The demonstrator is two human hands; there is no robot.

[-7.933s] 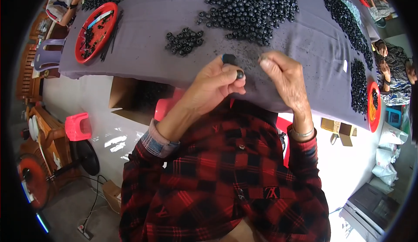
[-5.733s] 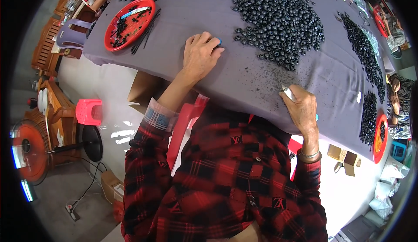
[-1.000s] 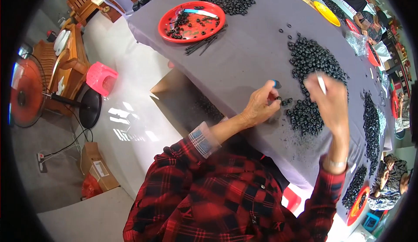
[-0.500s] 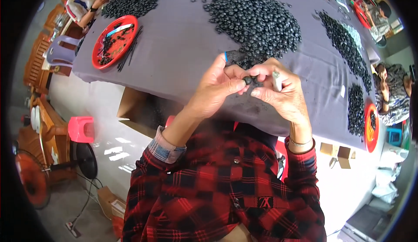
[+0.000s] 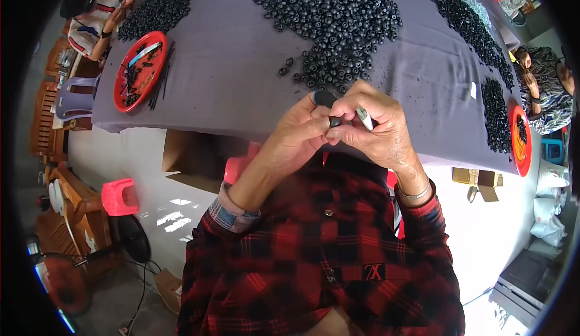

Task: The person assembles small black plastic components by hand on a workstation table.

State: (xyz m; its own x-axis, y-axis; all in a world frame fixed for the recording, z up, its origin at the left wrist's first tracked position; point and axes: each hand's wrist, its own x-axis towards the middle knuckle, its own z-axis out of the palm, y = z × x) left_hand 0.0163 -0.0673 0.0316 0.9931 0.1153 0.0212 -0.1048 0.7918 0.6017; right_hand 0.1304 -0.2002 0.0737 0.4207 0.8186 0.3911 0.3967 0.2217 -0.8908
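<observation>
My left hand [image 5: 296, 132] pinches a small black round part [image 5: 334, 121] between thumb and fingers. A dark finger cot with a blue edge [image 5: 324, 98] covers one of its fingertips. My right hand [image 5: 380, 129] meets it from the other side, its thumb and finger at the same part. A slim tool with a pale, whitish end [image 5: 364, 118] is held in the right hand's grip and pokes out between the fingers; its working end is hidden. Just beyond both hands lies a big heap of similar black round parts [image 5: 332, 22] on the grey tablecloth [image 5: 211, 76].
At left stands a red tray [image 5: 158, 40] with scraps, beside thin black strips [image 5: 162, 77]. Other dark heaps lie far left [image 5: 163, 6] and right [image 5: 465, 31]. An orange tray [image 5: 521, 155] sits at the right edge. Other people work at left [image 5: 99, 25] and right [image 5: 547, 88]. An open carton [image 5: 193, 155] is below.
My hands have drawn closer together around the small part, and the pale tool has tilted. The view has shifted, and more parts from the heap show just beyond my hands.
</observation>
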